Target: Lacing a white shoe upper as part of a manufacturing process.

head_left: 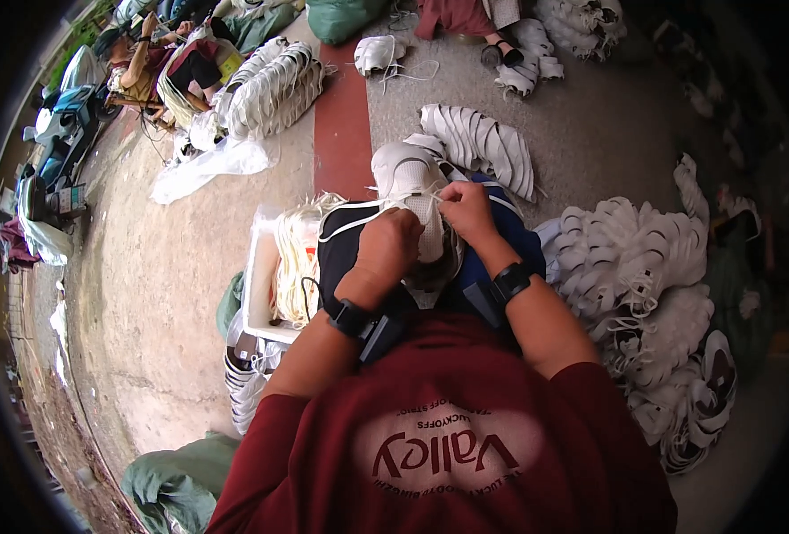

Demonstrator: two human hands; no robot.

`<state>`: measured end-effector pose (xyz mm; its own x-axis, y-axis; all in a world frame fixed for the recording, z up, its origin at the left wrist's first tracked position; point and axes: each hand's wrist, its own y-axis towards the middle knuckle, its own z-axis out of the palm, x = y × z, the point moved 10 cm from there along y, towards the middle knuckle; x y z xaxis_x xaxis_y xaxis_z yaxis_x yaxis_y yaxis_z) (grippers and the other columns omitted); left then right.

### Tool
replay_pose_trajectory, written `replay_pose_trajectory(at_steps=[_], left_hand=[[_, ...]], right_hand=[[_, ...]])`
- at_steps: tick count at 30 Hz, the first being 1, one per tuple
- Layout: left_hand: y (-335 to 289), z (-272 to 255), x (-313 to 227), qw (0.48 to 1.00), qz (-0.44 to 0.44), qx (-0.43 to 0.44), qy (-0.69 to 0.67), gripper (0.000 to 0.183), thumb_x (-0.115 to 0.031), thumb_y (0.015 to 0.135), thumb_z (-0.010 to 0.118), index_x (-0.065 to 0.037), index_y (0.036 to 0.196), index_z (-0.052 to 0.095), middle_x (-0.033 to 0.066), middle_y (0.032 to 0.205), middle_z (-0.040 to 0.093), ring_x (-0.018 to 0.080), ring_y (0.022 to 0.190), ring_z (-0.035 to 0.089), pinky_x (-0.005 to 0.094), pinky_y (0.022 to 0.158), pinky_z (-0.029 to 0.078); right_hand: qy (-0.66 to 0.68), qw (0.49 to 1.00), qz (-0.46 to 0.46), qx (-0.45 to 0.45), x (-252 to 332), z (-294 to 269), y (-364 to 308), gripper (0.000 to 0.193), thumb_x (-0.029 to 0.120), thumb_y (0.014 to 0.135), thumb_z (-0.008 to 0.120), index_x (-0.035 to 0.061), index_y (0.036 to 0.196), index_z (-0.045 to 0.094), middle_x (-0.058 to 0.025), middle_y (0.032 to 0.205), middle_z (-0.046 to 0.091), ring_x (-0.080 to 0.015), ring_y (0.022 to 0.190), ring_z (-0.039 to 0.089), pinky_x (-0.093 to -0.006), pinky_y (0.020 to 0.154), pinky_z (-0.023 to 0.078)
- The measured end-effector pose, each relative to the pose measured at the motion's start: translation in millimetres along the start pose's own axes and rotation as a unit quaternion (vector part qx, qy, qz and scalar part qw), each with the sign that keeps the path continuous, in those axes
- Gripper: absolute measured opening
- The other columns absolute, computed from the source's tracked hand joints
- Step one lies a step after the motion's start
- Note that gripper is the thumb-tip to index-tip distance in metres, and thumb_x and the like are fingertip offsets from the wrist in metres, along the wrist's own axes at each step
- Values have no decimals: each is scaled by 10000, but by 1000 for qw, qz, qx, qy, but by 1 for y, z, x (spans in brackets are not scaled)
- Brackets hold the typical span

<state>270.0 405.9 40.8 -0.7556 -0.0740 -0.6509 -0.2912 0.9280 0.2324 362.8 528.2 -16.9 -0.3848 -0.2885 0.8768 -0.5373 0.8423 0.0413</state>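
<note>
On my lap, between my knees, lies a white shoe upper (402, 169) with a mesh tongue and a row of lace holes. A white shoelace (350, 206) is threaded across it and loops out to the left over my dark trouser leg. My left hand (389, 242) is closed at the upper's left edge, where the lace runs into its curled fingers; the fingertips are mostly hidden. At the right-hand eyelets, my right hand (467, 212) pinches the lace between thumb and forefinger.
Beside my left leg, a white box (259, 283) holds bundled laces (296, 267). White uppers are piled (630, 258) at my right, with a nested stack (482, 147) ahead. A person (136, 76) sits far left near a parked scooter (65, 125).
</note>
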Motion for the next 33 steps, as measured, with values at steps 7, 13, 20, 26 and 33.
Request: replay_pose_trajectory(at_steps=[7,13,20,26,33], left_hand=[[-54,-13,81,786,-278,-5,-552,125,-102,892,553,-11,960,605,38,802,625,87,665,569,197,605,444],[-76,-3,145,447,-365,-186,-795,78,-78,895,537,-13,935,547,102,822,630,159,716,618,229,614,527],[-29,21,81,701,-284,62,-651,82,-117,853,621,-40,853,593,15,789,617,75,636,559,178,563,451],[3,36,102,712,-298,-17,-635,49,-20,810,638,-23,816,590,29,748,606,90,617,560,196,550,456],[24,34,114,793,-242,-61,-556,84,46,775,624,-24,782,578,52,702,613,106,604,573,216,574,469]], right_hand=[[-132,950,-282,-2,92,22,-31,35,72,707,599,51,735,600,-139,746,566,-332,725,546,-418,678,437],[-159,939,-303,0,93,32,-31,52,57,695,626,32,723,590,-153,740,541,-342,732,538,-422,667,433],[-209,939,-272,32,85,43,-21,54,44,722,574,17,768,583,-172,757,541,-360,758,555,-440,672,444],[-214,939,-269,11,85,46,-20,165,32,716,558,18,878,586,-190,771,548,-380,731,553,-464,668,436],[-218,946,-238,12,78,45,-16,302,9,679,569,14,981,588,-178,837,578,-370,815,559,-426,748,450]])
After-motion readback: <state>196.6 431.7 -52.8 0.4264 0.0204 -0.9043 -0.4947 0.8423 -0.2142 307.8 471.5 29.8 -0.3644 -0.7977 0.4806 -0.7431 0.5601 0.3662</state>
